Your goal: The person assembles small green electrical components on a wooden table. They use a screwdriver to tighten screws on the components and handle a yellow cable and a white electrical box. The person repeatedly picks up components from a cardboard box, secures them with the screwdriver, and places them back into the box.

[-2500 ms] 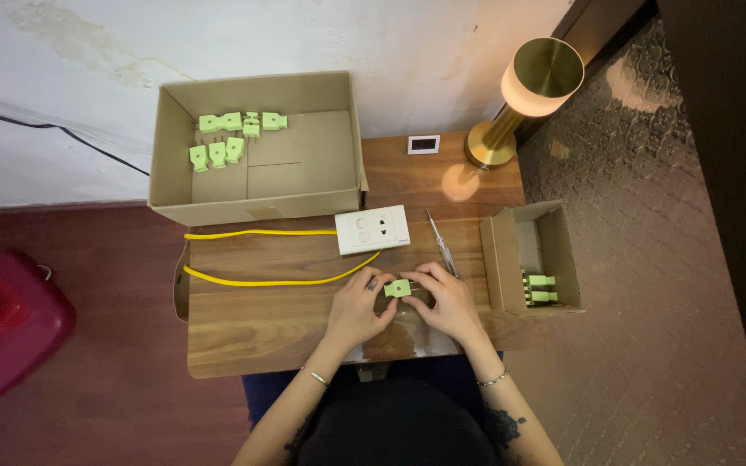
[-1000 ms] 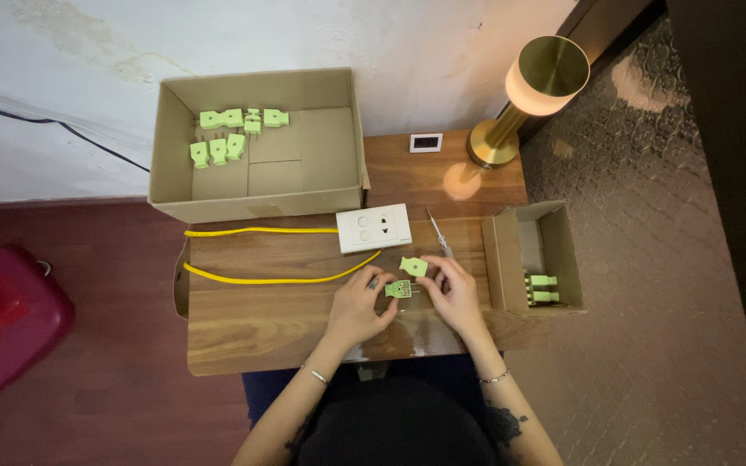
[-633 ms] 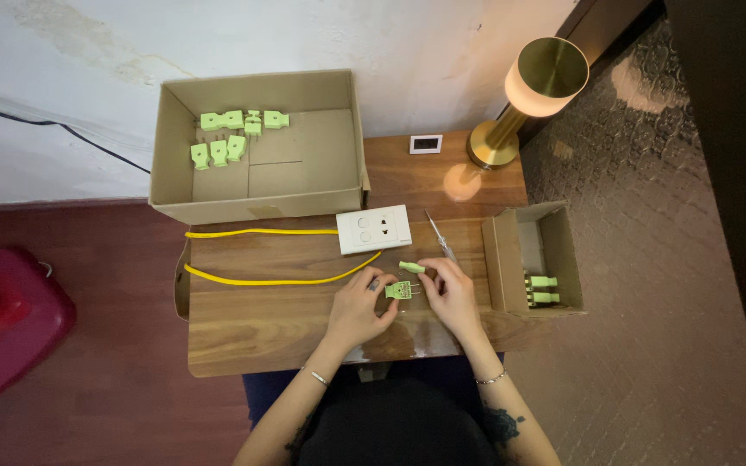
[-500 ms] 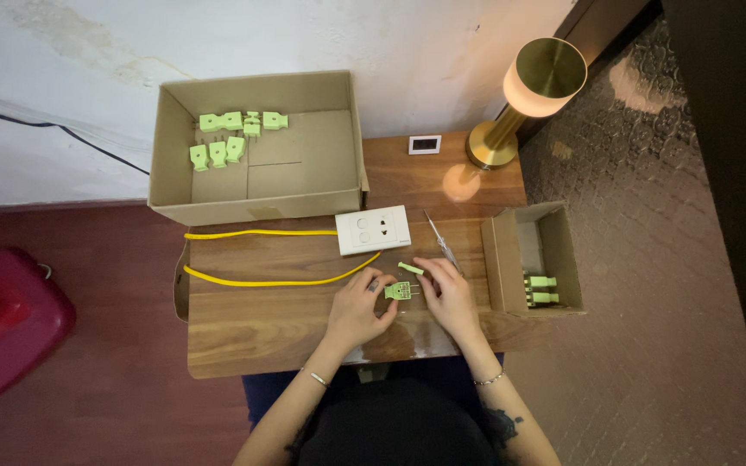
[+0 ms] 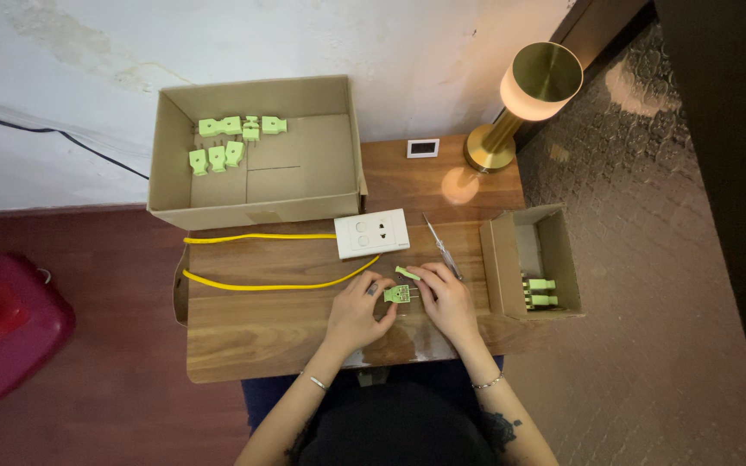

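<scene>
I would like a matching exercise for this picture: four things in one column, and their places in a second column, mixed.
Things:
1. large cardboard box
2. small cardboard box
3. white socket plate
4. lamp

Places:
A. far right corner of the table
B. middle of the table, beside the yellow wire
C. right edge of the table, two green plugs inside
D. far left of the table, by the wall, several green plugs inside

Pairs: 1-D, 2-C, 3-B, 4-A
</scene>
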